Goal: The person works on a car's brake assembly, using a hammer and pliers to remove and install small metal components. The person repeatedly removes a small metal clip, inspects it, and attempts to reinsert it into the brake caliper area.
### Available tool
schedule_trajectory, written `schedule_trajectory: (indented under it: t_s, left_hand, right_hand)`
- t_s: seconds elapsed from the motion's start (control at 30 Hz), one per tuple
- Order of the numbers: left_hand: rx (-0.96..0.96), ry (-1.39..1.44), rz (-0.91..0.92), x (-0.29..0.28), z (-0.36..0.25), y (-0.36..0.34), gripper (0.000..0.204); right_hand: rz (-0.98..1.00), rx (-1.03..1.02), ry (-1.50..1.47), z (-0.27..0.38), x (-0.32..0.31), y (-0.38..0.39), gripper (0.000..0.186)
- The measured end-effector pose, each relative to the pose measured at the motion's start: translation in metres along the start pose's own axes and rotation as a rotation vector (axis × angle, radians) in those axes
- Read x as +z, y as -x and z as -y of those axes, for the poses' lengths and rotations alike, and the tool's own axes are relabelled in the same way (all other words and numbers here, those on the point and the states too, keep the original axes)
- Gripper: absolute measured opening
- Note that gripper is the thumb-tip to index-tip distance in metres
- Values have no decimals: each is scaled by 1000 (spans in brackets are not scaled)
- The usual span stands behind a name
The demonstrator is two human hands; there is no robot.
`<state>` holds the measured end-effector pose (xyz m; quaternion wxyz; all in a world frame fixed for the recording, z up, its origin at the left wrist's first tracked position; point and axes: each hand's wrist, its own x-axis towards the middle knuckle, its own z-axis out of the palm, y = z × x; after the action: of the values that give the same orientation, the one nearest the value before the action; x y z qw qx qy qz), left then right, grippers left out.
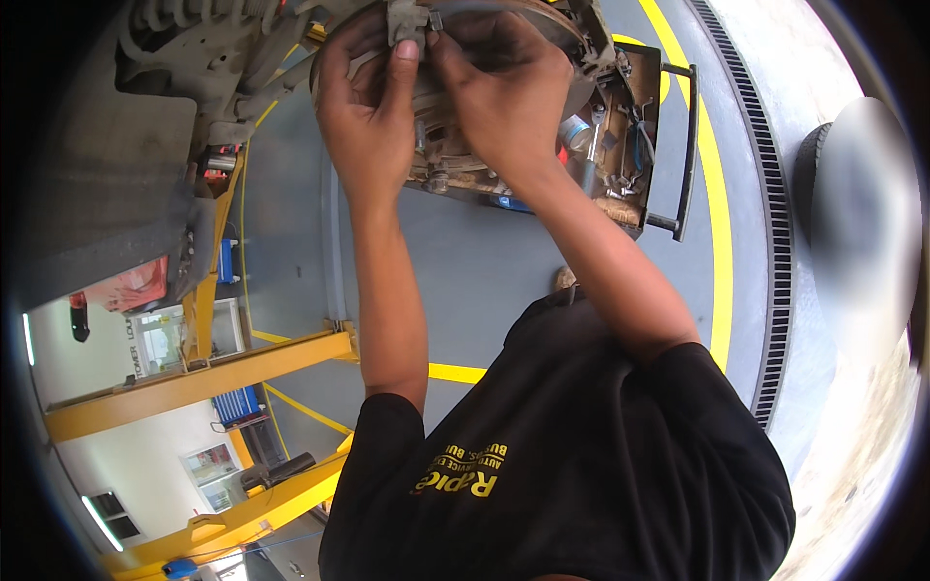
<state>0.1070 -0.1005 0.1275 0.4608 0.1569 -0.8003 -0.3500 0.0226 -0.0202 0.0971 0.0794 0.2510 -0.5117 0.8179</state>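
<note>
Close to the top edge, both hands are up at a worn wheel hub with a brake disc (557,19). My left hand (366,116) is closed, its thumb pressed against a grey metal brake bracket (408,19) and its fingers curled behind. Just to the right, my right hand (509,102) pinches a small metal clip (435,20) beside the bracket, thumb and forefinger close together. Its other fingers bend over the disc and are partly hidden. Rusty hub parts (438,177) show below and between the wrists.
Below the disc stands a tool cart (630,208) with a black handle (690,145), holding a ratchet (593,145) and loose tools. A coil spring (208,15) hangs upper left. Yellow lift arms (208,384) cross the left side. A tyre (812,179) and a floor drain (775,223) lie right.
</note>
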Motion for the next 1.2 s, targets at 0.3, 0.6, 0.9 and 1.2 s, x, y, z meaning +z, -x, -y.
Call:
schedule_trajectory:
  t_s: [0.3,0.6,0.9,1.2]
  left_hand:
    - [54,47,48,-3,12,-2,39]
    - [-28,76,-8,13,-2,11,54]
    - [27,-145,-103,21,5,14,65]
    - [228,-375,-264,32,13,11,40]
  right_hand:
    - [52,4,-104,-13,1,1,11]
    - [149,211,-265,0,-5,-6,18]
    - [204,132,-388,-16,-9,-11,17]
    - [280,62,-306,-14,-17,-22,24]
